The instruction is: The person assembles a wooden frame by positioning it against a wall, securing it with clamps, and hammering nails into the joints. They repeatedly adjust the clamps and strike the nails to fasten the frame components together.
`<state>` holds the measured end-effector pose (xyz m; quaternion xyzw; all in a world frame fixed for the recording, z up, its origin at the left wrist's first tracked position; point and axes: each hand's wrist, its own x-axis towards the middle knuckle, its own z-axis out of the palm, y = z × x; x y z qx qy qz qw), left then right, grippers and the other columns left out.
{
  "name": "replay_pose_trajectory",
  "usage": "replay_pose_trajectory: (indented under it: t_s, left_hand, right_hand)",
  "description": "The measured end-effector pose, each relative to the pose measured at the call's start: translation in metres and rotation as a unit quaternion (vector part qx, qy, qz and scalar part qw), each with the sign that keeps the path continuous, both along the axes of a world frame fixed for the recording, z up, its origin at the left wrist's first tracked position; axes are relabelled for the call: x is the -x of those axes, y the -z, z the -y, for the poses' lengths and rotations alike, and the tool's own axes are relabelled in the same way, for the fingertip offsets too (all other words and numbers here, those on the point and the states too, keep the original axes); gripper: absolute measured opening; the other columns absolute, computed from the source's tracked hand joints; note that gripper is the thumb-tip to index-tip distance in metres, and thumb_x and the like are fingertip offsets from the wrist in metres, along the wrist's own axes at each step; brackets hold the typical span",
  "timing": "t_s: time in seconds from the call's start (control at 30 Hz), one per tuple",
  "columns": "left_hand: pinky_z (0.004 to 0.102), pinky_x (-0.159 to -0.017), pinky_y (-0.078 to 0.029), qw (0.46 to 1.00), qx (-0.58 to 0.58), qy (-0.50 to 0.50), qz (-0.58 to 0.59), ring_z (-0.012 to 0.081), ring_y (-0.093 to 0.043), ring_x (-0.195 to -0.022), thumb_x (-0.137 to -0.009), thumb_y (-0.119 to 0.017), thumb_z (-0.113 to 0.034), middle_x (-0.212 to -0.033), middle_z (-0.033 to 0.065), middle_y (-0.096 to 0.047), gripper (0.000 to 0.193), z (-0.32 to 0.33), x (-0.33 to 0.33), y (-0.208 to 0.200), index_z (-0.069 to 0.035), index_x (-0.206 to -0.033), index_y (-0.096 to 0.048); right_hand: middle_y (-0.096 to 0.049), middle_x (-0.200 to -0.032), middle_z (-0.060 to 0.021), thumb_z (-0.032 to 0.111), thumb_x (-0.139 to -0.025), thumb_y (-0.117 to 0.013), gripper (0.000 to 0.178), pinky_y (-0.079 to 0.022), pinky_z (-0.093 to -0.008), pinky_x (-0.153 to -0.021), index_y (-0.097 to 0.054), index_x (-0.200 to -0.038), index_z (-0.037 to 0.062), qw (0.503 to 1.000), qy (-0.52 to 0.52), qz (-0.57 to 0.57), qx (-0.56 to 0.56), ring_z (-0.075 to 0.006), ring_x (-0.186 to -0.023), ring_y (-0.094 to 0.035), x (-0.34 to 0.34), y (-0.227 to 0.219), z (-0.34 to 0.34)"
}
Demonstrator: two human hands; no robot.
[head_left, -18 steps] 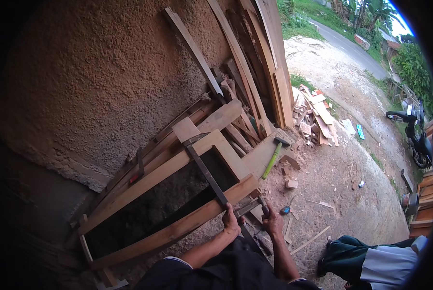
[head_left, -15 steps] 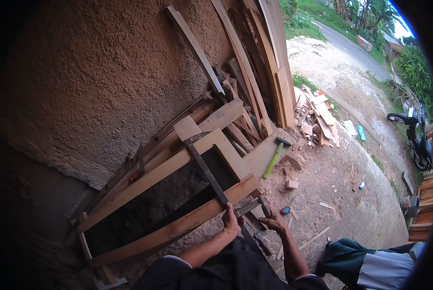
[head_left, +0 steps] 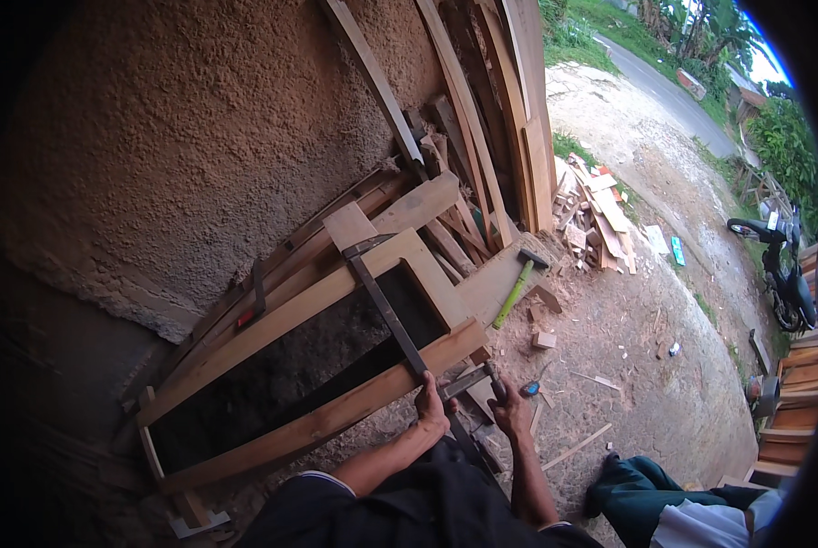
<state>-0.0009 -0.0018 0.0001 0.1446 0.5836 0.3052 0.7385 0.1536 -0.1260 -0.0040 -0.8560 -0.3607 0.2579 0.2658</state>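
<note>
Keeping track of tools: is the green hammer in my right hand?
No, the hammer lies apart from your right hand, which is at the clamp handle.

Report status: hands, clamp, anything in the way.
Left hand and right hand both on clamp. Clamp lies across wooden frame. Green-handled hammer lies apart, off the frame.

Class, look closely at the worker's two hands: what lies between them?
In the head view, the metal arm of the bar clamp lies between the left hand and the right hand.
</note>
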Motion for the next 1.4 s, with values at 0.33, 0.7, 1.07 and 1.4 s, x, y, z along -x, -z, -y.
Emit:
replay_pose_trajectory:
  t_s: [0.33,0.7,1.07,1.4]
  left_hand:
    - [0.0311,-0.041,-0.045,0.999,-0.016,0.03,0.022,0.0173,-0.053,-0.046,-0.095,-0.047,-0.072,-0.067,0.0069,-0.06,0.071,-0.002,0.003,0.011,-0.003,-0.1,-0.063]
    - [0.032,-0.042,-0.039,0.999,-0.005,0.036,0.009,0.0196,-0.048,-0.043,-0.094,-0.045,-0.075,-0.057,0.0085,-0.054,0.069,-0.003,0.001,0.005,-0.007,-0.1,-0.056]
    - [0.0314,-0.041,-0.042,0.998,0.03,0.013,0.044,0.0172,-0.052,-0.048,-0.095,-0.049,-0.072,-0.068,0.0062,-0.058,0.069,-0.004,0.001,0.013,-0.005,-0.102,-0.062]
    - [0.0324,-0.04,-0.041,0.999,0.017,0.003,0.048,0.0188,-0.049,-0.043,-0.095,-0.048,-0.073,-0.063,0.0073,-0.056,0.073,-0.004,0.001,0.013,-0.002,-0.106,-0.062]
  right_hand:
    - [-0.063,-0.076,-0.0034,0.029,-0.087,-0.077,0.06,-0.045,-0.0296,-0.05,-0.055,-0.141,0.0131,0.959,-0.055,-0.274,0.05,-0.0151,-0.057,-0.057,-0.031,0.03,0.008]
    - [-0.063,-0.076,-0.0049,0.029,-0.087,-0.077,0.066,-0.044,-0.026,-0.046,-0.049,-0.145,0.0136,0.645,0.01,-0.763,-0.048,-0.0133,-0.057,-0.061,-0.04,0.002,0.023]
    - [-0.064,-0.081,-0.0038,0.034,-0.088,-0.077,0.079,-0.049,-0.0308,-0.052,-0.039,-0.156,0.0156,0.907,0.06,-0.4,-0.12,-0.0163,-0.061,-0.062,-0.007,0.004,0.028]
    - [-0.069,-0.108,-0.0038,0.016,-0.09,-0.077,0.054,-0.049,-0.0262,-0.067,-0.056,-0.138,0.0033,0.852,0.235,-0.346,-0.315,-0.0087,-0.077,-0.059,0.031,0.021,0.046]
